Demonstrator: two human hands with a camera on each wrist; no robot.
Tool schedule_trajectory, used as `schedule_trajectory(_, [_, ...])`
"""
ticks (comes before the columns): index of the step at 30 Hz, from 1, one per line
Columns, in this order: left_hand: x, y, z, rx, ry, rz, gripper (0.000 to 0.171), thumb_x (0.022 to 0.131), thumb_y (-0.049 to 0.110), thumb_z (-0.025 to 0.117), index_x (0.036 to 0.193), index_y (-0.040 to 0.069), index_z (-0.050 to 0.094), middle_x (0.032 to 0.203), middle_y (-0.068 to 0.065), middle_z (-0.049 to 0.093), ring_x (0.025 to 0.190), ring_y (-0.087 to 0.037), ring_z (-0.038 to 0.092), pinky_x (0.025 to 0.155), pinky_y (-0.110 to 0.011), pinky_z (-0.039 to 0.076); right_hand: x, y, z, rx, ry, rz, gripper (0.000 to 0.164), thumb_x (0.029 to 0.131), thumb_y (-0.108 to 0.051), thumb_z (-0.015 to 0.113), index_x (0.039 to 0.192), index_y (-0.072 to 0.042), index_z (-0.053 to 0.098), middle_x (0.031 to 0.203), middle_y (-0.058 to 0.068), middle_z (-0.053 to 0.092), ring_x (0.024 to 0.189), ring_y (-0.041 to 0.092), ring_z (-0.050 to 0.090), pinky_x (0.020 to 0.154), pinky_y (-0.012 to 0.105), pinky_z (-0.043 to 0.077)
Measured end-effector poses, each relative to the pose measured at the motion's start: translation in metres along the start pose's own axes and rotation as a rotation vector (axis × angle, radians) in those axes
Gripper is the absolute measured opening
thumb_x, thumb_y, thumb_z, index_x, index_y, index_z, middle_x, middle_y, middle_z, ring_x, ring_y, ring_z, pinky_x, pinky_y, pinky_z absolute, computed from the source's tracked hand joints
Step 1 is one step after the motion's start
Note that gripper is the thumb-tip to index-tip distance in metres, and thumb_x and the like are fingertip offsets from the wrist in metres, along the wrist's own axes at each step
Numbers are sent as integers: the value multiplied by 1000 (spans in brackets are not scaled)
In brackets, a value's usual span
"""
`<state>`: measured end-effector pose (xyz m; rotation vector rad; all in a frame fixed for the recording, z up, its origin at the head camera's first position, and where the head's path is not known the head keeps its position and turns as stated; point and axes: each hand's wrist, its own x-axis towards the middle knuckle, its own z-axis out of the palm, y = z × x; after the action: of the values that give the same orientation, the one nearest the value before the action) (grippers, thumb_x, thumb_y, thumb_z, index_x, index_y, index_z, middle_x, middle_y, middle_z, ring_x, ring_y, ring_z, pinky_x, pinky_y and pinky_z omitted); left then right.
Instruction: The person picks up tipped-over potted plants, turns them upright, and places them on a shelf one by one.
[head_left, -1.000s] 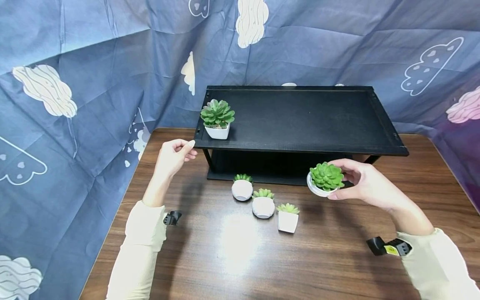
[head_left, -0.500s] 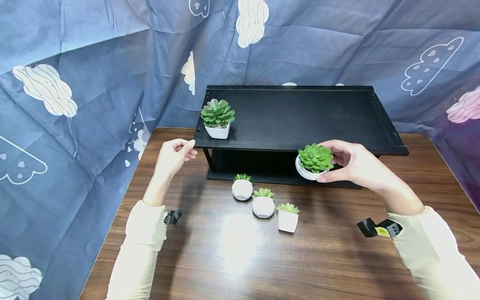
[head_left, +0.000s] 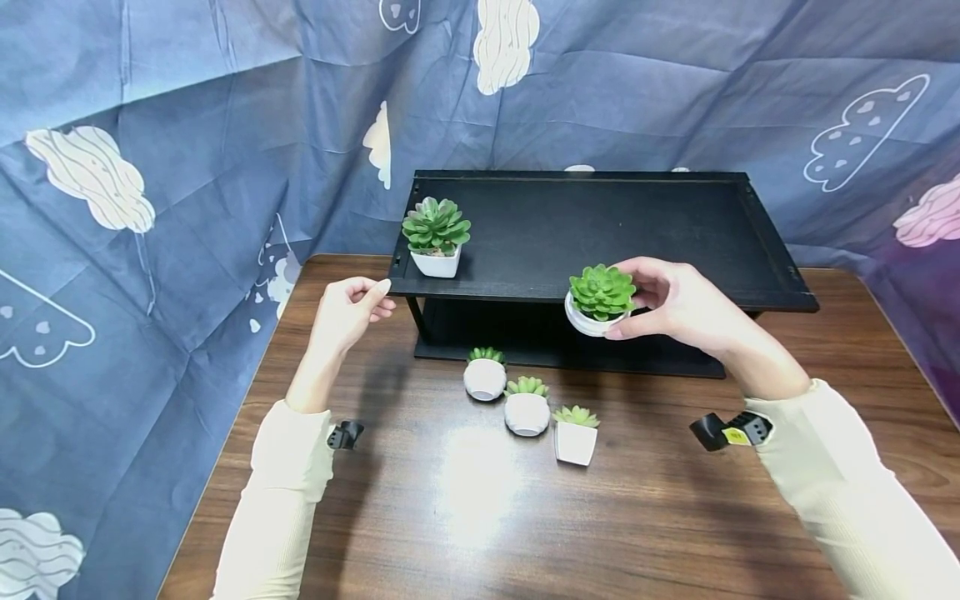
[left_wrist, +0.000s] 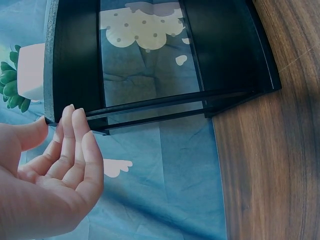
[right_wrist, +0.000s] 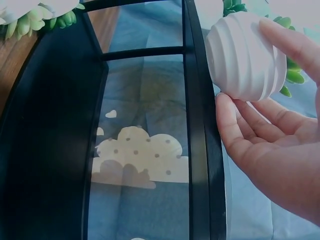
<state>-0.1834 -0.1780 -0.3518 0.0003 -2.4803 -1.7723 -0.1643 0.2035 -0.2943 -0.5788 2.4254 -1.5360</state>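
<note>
My right hand (head_left: pixel 675 304) holds a succulent in a round white ribbed pot (head_left: pixel 600 300), thumb on one side and fingers on the other. In the right wrist view the ribbed pot (right_wrist: pixel 245 57) is beside the shelf's upper front edge. At the left front corner of the black two-tier shelf (head_left: pixel 600 237), my left hand (head_left: pixel 348 317) pinches the top board's edge. The left wrist view has the left hand's thumb (left_wrist: pixel 35 132) on one side of that corner and the fingertips on the other. On the top board's left end stands a larger succulent in a square white pot (head_left: pixel 437 242).
Before the shelf, two round white potted succulents, one at the back (head_left: pixel 485 377) and one in the middle (head_left: pixel 527 410), and a square one (head_left: pixel 576 437) form a slanting row on the wooden table (head_left: pixel 600 533). A blue cloud-print cloth (head_left: pixel 637 83) hangs behind.
My right hand has carried the ribbed-pot succulent left and up, from in front of the lower tier to the top board's front edge. The left hand stays at the corner.
</note>
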Motion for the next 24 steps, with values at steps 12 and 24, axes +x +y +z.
schedule_trajectory(12, [0, 3, 0, 2, -4, -15, 27, 91, 14, 57, 92, -12, 61, 68, -11, 66, 56, -6, 63, 54, -16, 48, 20, -9, 7, -6, -14, 56, 58, 66, -3, 80, 118, -2, 54, 104, 4, 61, 86, 16, 62, 72, 23, 50])
schedule_trajectory(24, [-14, 33, -1, 8, -20, -37, 23, 91, 7, 54, 92, -16, 59, 70, -18, 66, 53, 0, 59, 54, -15, 48, 41, -18, 15, -8, -2, 77, 56, 66, 0, 79, 116, -2, 56, 98, 9, 61, 76, 20, 59, 69, 24, 50])
